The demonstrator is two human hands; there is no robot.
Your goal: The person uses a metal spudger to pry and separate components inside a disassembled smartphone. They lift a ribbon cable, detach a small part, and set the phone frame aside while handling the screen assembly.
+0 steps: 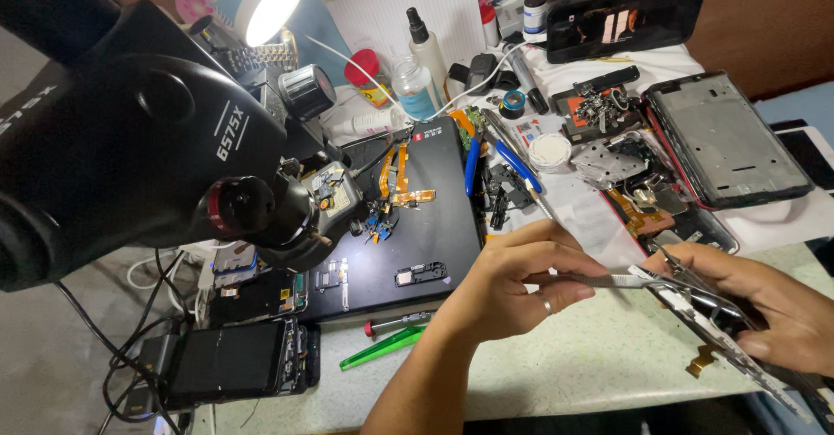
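My left hand (514, 280) grips a pair of metal tweezers (599, 280), their tips reaching to the right onto an opened phone frame (695, 312). My right hand (769, 300) holds that phone frame tilted over the table's front edge, with an orange flex cable (700, 361) hanging below it. A ring sits on one finger of my left hand.
A black microscope (130, 131) with a lit lamp (271, 3) fills the left. A black work mat (408, 218) carries small parts and orange flex cables. Bottles (415, 88), blue-handled tools (514, 164), a dismantled phone chassis (728, 140), a green pry tool (382, 346) and another phone (239, 364) lie about.
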